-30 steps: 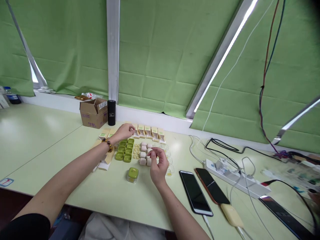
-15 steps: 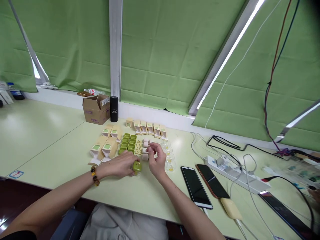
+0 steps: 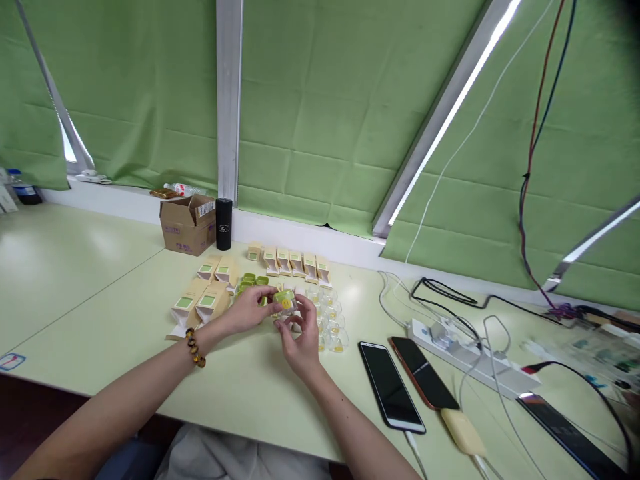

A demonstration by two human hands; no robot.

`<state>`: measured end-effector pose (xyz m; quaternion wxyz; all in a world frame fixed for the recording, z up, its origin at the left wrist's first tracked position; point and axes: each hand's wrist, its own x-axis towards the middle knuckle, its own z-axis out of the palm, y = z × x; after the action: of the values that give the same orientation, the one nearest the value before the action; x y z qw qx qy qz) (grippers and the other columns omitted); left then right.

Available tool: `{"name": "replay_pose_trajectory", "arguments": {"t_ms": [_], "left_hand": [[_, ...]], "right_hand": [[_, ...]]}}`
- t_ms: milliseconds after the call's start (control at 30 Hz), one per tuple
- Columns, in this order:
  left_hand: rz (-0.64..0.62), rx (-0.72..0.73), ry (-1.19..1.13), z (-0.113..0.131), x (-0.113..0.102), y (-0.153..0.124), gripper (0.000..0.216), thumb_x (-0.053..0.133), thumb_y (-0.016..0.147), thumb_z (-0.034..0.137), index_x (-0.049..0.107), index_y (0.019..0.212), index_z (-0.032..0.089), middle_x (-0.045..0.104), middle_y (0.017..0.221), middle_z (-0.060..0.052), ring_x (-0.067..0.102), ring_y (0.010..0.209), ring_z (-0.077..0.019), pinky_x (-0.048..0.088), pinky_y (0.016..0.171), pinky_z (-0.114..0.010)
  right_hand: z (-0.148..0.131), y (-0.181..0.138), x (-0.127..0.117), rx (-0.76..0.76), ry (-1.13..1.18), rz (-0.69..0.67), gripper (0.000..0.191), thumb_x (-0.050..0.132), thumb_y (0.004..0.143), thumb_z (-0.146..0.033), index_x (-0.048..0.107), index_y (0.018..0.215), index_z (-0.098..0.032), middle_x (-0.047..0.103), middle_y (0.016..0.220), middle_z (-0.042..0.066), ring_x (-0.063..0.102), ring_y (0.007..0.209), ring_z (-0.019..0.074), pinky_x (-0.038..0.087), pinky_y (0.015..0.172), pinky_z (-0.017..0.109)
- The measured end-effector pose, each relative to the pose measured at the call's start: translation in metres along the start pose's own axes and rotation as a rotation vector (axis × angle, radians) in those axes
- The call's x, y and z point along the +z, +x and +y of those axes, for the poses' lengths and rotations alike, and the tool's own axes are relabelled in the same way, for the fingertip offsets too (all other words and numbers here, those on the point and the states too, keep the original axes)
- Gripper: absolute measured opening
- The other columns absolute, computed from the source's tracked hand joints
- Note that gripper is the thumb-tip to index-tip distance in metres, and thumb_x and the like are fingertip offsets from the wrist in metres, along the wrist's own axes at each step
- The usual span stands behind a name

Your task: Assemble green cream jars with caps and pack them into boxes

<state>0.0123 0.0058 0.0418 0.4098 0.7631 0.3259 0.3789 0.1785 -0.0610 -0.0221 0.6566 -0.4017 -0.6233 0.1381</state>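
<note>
A small clear container with a green lid and a yellow sticker (image 3: 285, 301) is raised above the table, tilted toward me. My left hand (image 3: 251, 309) pinches it from the left. On its other side, my right hand (image 3: 302, 338) is closed, fingertips against the container and thumb lower down. Green lids (image 3: 250, 280) lie in rows behind my left hand, which covers part of them. To the right of my right hand stand rows of clear cups with yellow stickers (image 3: 334, 325). The small white pieces between the hands are mostly hidden.
Cream paper boxes with open flaps stand at the left (image 3: 213, 301) and in a back row (image 3: 296, 263). Behind them are a cardboard box (image 3: 186, 230) and a black tumbler (image 3: 224, 225). Phones (image 3: 391, 387) and a power strip (image 3: 470, 360) with cables lie at the right.
My left hand has lifted the green-lidded container from the table up and to the right. It has been turned so its yellow sticker shows. My right hand has come down to meet it.
</note>
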Motion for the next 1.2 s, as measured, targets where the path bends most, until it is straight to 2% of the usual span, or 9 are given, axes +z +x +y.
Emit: {"name": "replay_pose_trajectory", "arguments": {"t_ms": [133, 300, 467, 667, 800, 933, 1000, 1100, 1200], "left_hand": [[0.015, -0.025, -0.126, -0.012, 0.012, -0.009, 0.048, 0.081, 0.081, 0.057, 0.078, 0.108, 0.017, 0.078, 0.106, -0.010, 0.068, 0.096, -0.0249, 0.054, 0.081, -0.032], [0.057, 0.034, -0.213, -0.018, 0.020, -0.015, 0.043, 0.088, 0.078, 0.052, 0.078, 0.100, 0.017, 0.077, 0.098, -0.008, 0.067, 0.091, -0.0239, 0.055, 0.080, -0.032], [0.140, 0.113, -0.210, -0.023, 0.023, -0.020, 0.044, 0.088, 0.080, 0.052, 0.078, 0.104, 0.016, 0.072, 0.101, -0.009, 0.065, 0.096, -0.0236, 0.055, 0.085, -0.033], [0.220, 0.166, -0.155, -0.034, 0.020, -0.021, 0.054, 0.081, 0.088, 0.055, 0.075, 0.124, 0.016, 0.069, 0.110, -0.012, 0.063, 0.103, -0.0246, 0.054, 0.092, -0.036], [0.252, 0.143, -0.103, -0.033, 0.023, -0.022, 0.050, 0.087, 0.083, 0.051, 0.077, 0.119, 0.018, 0.069, 0.106, -0.009, 0.063, 0.100, -0.0235, 0.054, 0.090, -0.035], [0.280, 0.100, -0.072, -0.031, 0.026, -0.023, 0.047, 0.091, 0.078, 0.049, 0.077, 0.112, 0.019, 0.069, 0.105, -0.008, 0.065, 0.099, -0.0236, 0.054, 0.088, -0.035], [0.269, 0.134, -0.087, -0.029, 0.025, -0.025, 0.044, 0.083, 0.088, 0.052, 0.077, 0.118, 0.020, 0.069, 0.109, -0.010, 0.066, 0.103, -0.0246, 0.055, 0.090, -0.036], [0.239, 0.228, -0.095, -0.024, 0.021, -0.027, 0.038, 0.062, 0.104, 0.051, 0.076, 0.125, 0.022, 0.070, 0.117, -0.013, 0.065, 0.112, -0.0257, 0.055, 0.098, -0.039], [0.237, 0.284, -0.074, -0.018, 0.020, -0.029, 0.035, 0.058, 0.107, 0.045, 0.075, 0.128, 0.023, 0.071, 0.119, -0.013, 0.065, 0.116, -0.0261, 0.053, 0.102, -0.041]], "right_hand": [[0.004, -0.005, 0.004, 0.037, -0.029, -0.004, 0.058, 0.075, 0.090, -0.026, 0.048, 0.142, -0.026, 0.060, 0.135, 0.015, 0.068, 0.112, 0.0252, 0.063, 0.079, 0.037], [0.007, -0.004, 0.003, -0.063, -0.139, 0.013, 0.052, 0.074, 0.093, -0.030, 0.048, 0.137, -0.026, 0.063, 0.131, 0.013, 0.068, 0.115, 0.0269, 0.062, 0.087, 0.040], [0.006, -0.004, 0.000, -0.108, -0.159, -0.014, 0.054, 0.072, 0.093, -0.027, 0.047, 0.141, -0.027, 0.061, 0.133, 0.013, 0.065, 0.122, 0.0282, 0.061, 0.092, 0.043], [-0.003, -0.004, -0.004, -0.061, -0.039, -0.111, 0.062, 0.069, 0.093, -0.025, 0.044, 0.150, -0.028, 0.054, 0.143, 0.015, 0.064, 0.115, 0.0261, 0.063, 0.082, 0.039], [-0.008, 0.000, -0.004, -0.076, -0.071, -0.066, 0.056, 0.071, 0.093, -0.024, 0.050, 0.145, -0.028, 0.055, 0.143, 0.015, 0.059, 0.126, 0.0286, 0.062, 0.086, 0.041], [-0.008, 0.000, -0.002, -0.023, -0.084, -0.037, 0.048, 0.073, 0.094, -0.028, 0.055, 0.139, -0.028, 0.059, 0.134, 0.013, 0.062, 0.117, 0.0265, 0.060, 0.088, 0.041], [-0.007, -0.001, -0.001, 0.050, -0.018, -0.043, 0.049, 0.074, 0.094, -0.030, 0.055, 0.140, -0.029, 0.059, 0.136, 0.013, 0.063, 0.117, 0.0264, 0.060, 0.090, 0.041], [-0.007, 0.000, -0.001, 0.189, 0.201, -0.062, 0.055, 0.076, 0.093, -0.034, 0.052, 0.142, -0.030, 0.060, 0.139, 0.012, 0.066, 0.115, 0.0254, 0.059, 0.093, 0.040], [-0.009, 0.006, -0.005, 0.293, 0.452, -0.047, 0.058, 0.082, 0.088, -0.038, 0.055, 0.138, -0.030, 0.062, 0.140, 0.011, 0.069, 0.110, 0.0246, 0.060, 0.090, 0.039]]}}
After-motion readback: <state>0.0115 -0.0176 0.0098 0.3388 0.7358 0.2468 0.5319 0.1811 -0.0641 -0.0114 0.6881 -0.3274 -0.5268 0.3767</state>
